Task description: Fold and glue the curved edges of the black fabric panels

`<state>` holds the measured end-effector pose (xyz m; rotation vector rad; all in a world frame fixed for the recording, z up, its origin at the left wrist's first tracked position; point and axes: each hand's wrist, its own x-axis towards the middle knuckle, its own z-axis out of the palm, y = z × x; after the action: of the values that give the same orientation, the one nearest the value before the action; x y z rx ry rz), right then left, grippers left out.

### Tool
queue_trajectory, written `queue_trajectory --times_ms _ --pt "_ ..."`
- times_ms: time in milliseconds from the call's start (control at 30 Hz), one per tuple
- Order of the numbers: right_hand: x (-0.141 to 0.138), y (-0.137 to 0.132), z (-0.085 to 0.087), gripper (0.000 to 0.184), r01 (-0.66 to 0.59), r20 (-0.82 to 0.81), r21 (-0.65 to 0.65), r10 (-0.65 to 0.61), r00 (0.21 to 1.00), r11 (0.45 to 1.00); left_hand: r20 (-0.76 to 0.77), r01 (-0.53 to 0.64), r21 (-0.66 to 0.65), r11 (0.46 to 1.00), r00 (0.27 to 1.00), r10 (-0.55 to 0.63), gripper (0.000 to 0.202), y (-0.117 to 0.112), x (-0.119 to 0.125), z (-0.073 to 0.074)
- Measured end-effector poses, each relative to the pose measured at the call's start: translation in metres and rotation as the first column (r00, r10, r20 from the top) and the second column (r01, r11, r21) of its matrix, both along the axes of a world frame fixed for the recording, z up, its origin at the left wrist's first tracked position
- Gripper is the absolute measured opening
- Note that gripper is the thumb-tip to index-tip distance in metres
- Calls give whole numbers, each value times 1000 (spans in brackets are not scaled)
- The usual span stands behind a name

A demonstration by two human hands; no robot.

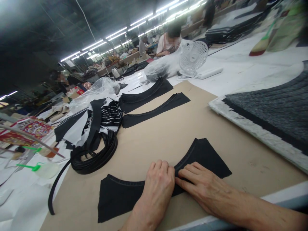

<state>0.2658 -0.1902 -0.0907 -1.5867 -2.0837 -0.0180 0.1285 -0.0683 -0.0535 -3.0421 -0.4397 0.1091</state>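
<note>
A black curved fabric piece [120, 199] lies on brown paper, its concave upper edge folded and marked with short notches or stitches. Both my hands meet at the middle of that edge. My left hand [160, 179] has its fingers curled down on the fabric, fingertips hidden from me. Close beside it, my right hand [199, 183] pinches the folded edge between thumb and bent fingers. Farther back on the paper are a similar narrow black piece [154, 110] and a stack of curved black pieces [146, 93]. A coil of black strip [96, 163] rests to the left.
On the right lies a white-edged board [260, 141] with dark grey ribbed material. Behind the paper stands a white fan [193, 57]. Green-nozzled bottles [48, 170] lie at left, near striped fabric scraps [110, 114]. A person [168, 43] sits farther back.
</note>
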Motion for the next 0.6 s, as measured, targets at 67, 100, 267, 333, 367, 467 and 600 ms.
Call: queue_trajectory --times_ms 67,100,267,333,367,467,600 --pt "0 0 0 26 -1 -7 -10 1 1000 1000 13 35 42 999 999 -35 26 0 0 -2" --pt "0 0 1 26 0 -7 -17 0 1000 1000 22 42 54 998 999 -43 26 0 0 -3" --pt "1 0 3 34 5 15 -36 -4 1000 999 43 -11 15 1000 999 10 27 0 -4 -8" --pt "1 -1 3 35 2 21 -37 -1 1000 999 51 -47 -12 999 998 48 29 1 -5 -10" --pt "1 -1 3 34 1 22 -36 0 1000 999 59 -69 -22 997 996 70 29 1 -5 -11" --pt "1 -1 3 34 4 20 -35 -3 1000 999 104 -150 -60 987 982 155 28 5 -6 -11" --pt "2 0 5 37 3 21 -26 -2 1000 1000 168 -185 -198 963 961 219 24 7 -9 -8"
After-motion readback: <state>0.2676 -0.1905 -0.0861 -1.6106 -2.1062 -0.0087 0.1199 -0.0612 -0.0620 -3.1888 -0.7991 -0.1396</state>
